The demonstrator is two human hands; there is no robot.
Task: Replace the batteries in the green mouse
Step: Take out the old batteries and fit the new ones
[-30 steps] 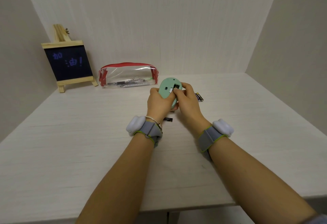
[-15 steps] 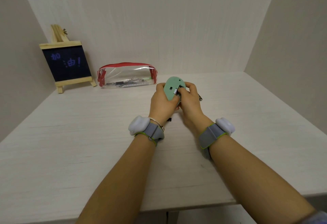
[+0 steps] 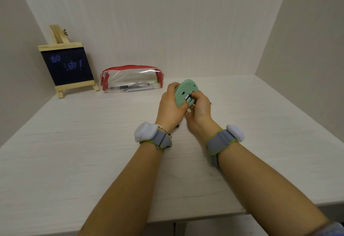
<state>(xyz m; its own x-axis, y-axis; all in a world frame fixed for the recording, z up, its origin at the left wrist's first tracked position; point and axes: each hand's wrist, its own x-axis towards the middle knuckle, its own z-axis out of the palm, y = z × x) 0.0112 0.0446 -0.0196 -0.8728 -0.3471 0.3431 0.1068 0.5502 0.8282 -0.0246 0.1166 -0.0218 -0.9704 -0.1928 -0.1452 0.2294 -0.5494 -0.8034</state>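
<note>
The person is holding the green mouse (image 3: 183,93) up off the worktop (image 3: 93,142), underside facing them. The left hand (image 3: 170,108) is gripping it, its fingers wrapping around the far edge and the thumb pressing on the near end. The right hand (image 3: 200,108) is curling against the open battery slot, its fingers (image 3: 195,96) closing on something small and pale there that I cannot make out. Beyond the fingers, a clear pencil case (image 3: 131,79) with red trim is lying, and a small chalkboard easel (image 3: 68,66) is standing beside it.
</note>
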